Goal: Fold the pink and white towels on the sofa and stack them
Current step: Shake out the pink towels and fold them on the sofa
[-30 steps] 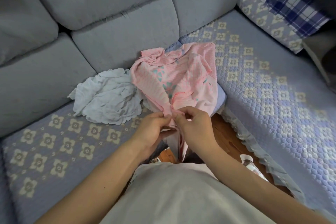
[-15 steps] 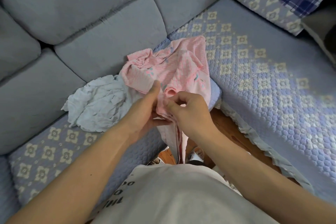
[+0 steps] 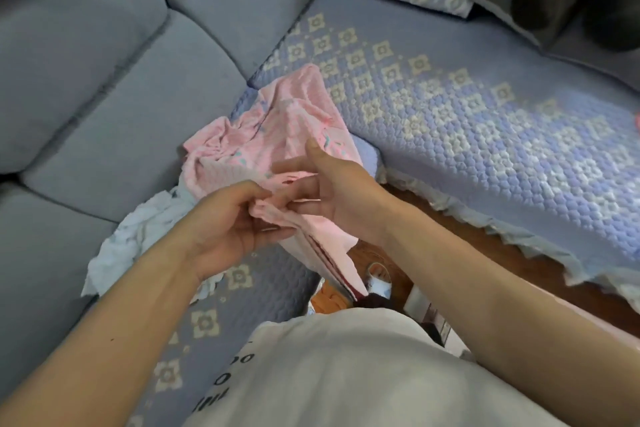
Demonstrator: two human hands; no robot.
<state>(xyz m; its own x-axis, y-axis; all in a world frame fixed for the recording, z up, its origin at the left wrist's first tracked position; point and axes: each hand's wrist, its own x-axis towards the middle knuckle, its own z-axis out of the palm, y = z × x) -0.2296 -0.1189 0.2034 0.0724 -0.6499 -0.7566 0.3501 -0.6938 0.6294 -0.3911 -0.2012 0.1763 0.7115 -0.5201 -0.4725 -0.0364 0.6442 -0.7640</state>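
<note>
Both hands (image 3: 277,208) on pink towel (image 3: 277,135)

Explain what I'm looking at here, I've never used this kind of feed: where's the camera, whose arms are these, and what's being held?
There is no machine. A person wears one wide-angle camera on the head, looking down at their own bare arms. The left hand pinches a bunched edge of the pink towel, part of which hangs off the seat edge. The right hand has fingers mostly straight, touching the same towel. The white towel lies crumpled beside it on the quilted sofa cover. Nothing is folded yet.
</note>
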